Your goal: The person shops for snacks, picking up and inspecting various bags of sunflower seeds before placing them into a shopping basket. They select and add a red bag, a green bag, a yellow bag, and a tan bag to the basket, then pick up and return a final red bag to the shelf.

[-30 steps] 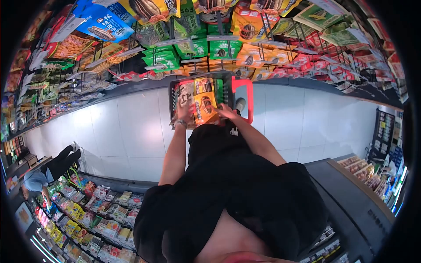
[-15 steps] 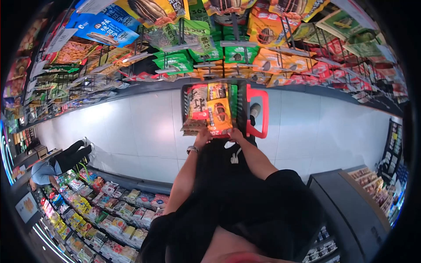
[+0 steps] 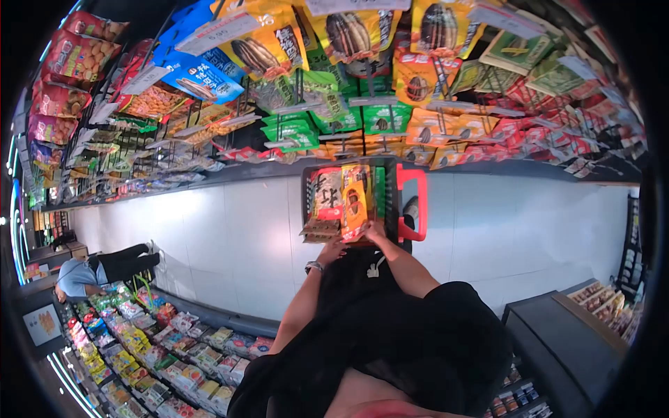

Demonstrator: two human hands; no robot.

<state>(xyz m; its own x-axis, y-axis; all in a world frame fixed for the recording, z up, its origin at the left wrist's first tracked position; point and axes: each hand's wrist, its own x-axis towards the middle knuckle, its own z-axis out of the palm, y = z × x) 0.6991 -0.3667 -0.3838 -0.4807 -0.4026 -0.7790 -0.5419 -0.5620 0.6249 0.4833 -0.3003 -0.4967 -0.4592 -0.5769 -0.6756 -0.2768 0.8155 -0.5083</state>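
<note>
Basket (image 3: 389, 202): dark grid plastic, red loop handle.
Packet (image 3: 355, 202): glossy orange, seed picture.
Your fingers: left hand (image 3: 333, 249) and right hand (image 3: 373, 233) at the packets; grip unclear.

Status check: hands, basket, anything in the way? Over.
Left hand gripping brown packets at basket rim. Right hand on orange pack, grip unclear. Another person bent down the aisle, well apart.

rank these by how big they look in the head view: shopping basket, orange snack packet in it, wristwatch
1. shopping basket, largest
2. orange snack packet, clearly smaller, inside the basket
3. wristwatch, smallest, though nearer the camera
</note>
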